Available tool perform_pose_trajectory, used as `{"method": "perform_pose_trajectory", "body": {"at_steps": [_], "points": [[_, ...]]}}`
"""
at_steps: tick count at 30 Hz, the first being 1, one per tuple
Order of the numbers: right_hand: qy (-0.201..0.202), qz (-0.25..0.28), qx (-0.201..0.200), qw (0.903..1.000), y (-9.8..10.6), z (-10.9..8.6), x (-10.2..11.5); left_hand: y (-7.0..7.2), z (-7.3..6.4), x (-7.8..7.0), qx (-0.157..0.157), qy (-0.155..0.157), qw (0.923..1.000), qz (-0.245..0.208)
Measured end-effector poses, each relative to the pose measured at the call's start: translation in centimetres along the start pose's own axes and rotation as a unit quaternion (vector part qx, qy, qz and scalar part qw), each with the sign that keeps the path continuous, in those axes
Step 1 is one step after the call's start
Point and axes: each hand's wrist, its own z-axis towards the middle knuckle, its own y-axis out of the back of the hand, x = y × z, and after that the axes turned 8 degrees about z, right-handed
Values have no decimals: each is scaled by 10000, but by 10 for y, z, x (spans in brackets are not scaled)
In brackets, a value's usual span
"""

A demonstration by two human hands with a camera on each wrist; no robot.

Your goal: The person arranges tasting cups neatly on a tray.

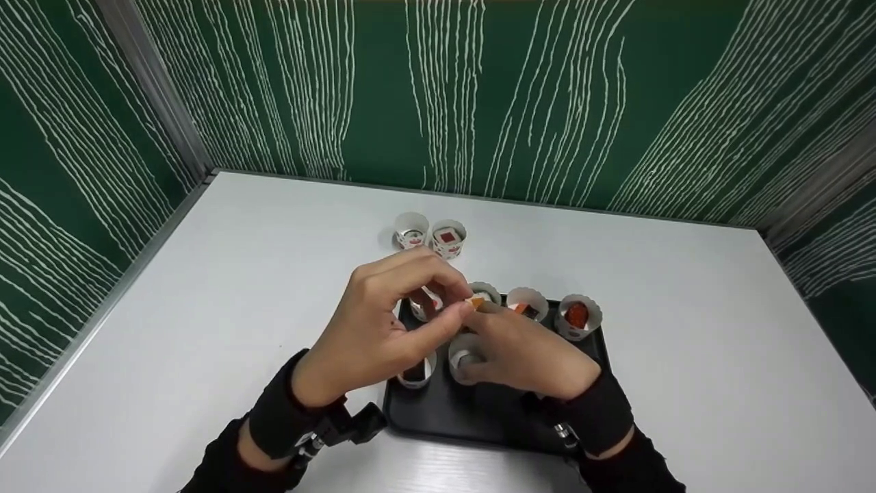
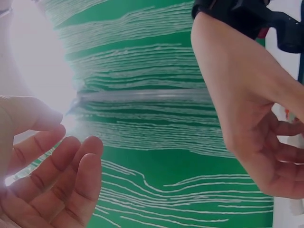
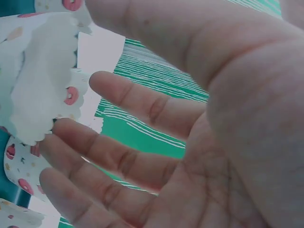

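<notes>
In the head view my left hand pinches a small orange piece between thumb and fingertips, above the black tray. Its exact kind is too small to tell. The left wrist view has the left thumb and index tip together in glare. Close beside it, my right hand hovers over a white paper cup, thumb near the rim. From the right wrist, its fingers look spread and loosely bent, with the tips by a scalloped paper cup. Whether they touch it I cannot tell.
Several patterned paper cups stand on the black tray, one holding a red piece, another orange and dark pieces. Beyond the tray, two more cups sit on the white table. Green walls with white lines enclose the table.
</notes>
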Motion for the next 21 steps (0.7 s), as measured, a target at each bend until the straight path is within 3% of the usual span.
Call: {"method": "perform_pose_trajectory", "body": {"at_steps": [13, 21], "points": [[516, -403, -572, 9962, 19, -18, 18, 3, 1, 6, 203, 303, 9988, 328], [341, -499, -811, 9949, 38, -41, 26, 2, 3, 18, 268, 508, 9972, 485]]}}
